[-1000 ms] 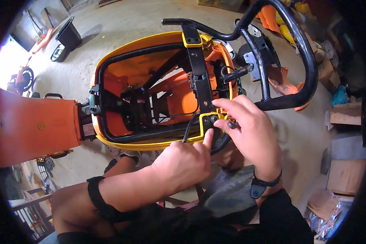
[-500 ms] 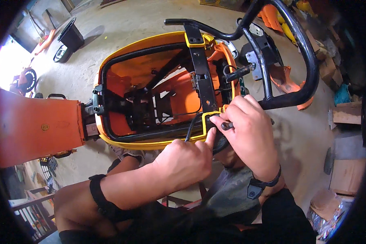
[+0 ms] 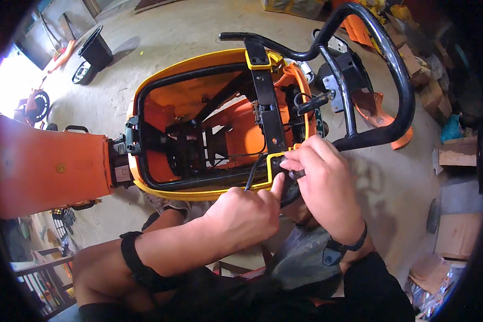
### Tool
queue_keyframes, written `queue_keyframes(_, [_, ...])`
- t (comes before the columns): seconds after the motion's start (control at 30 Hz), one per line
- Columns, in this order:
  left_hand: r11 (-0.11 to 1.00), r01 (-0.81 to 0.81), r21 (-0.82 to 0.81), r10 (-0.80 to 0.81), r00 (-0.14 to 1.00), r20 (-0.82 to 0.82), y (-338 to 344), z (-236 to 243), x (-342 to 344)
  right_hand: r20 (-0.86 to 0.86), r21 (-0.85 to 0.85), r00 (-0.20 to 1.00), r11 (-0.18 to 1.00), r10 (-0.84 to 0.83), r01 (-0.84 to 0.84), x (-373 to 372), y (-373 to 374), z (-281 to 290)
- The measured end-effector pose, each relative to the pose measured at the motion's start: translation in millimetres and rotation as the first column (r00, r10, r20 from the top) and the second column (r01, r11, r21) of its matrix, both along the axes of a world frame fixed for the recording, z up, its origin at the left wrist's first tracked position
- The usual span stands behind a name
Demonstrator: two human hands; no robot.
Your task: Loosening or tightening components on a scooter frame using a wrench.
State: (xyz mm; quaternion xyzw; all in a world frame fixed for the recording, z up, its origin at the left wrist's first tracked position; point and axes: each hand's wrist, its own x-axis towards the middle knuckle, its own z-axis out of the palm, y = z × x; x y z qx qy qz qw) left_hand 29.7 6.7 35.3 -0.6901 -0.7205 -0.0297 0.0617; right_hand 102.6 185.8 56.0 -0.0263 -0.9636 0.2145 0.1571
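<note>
My left hand is closed around the lower end of a thin black rod-like piece, its index finger stretched out onto a black bracket plate. My right hand pinches at that same plate with thumb and fingertips; whatever lies between the tips is too small to make out. A short dark cylindrical tool sticks out from under its fingers. The plate sits in a notch of the yellow-rimmed scooter body shell. A black crossbar runs from it to the far side, below a bent black tube rack.
An orange panel adjoins the shell on the left. A black bin-like part lies on the concrete floor at the far left. Cardboard boxes and plastic bags line the right side. Orange and black parts lie beyond the rack.
My right hand's fingers have shifted slightly over the bracket, and the dark tool under them has tilted and shows less. The left hand stays nearly in place. The view has moved a little.
</note>
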Motion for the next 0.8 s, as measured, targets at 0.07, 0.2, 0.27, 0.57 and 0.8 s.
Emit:
queue_keyframes(0.07, [1.0,-0.003,-0.001,0.003,1.0,-0.002,0,2,0,0.02,0.055,0.998,0.997,-0.056,0.055,0,-2,0])
queue_keyframes(0.2, [1.0,-0.006,0.021,0.006,1.0,0.0,0,0,0,-0.049,0.055,0.997,0.997,-0.06,0.063,2,-5,0])
queue_keyframes(0.27, [1.0,-0.004,0.029,0.004,1.0,-0.008,0,0,0,-0.088,0.021,0.996,1.0,-0.017,0.019,4,-1,-1])
queue_keyframes(0.57, [1.0,0.012,0.018,-0.012,1.0,-0.009,0,1,-2,0.013,0.144,0.997,0.986,-0.082,0.079,3,-5,-4])
queue_keyframes(0.8, [0.999,0.008,0.044,-0.009,1.0,0.018,0,0,-2,-0.063,0.002,0.998,1.0,0.013,-0.013,5,4,-2])
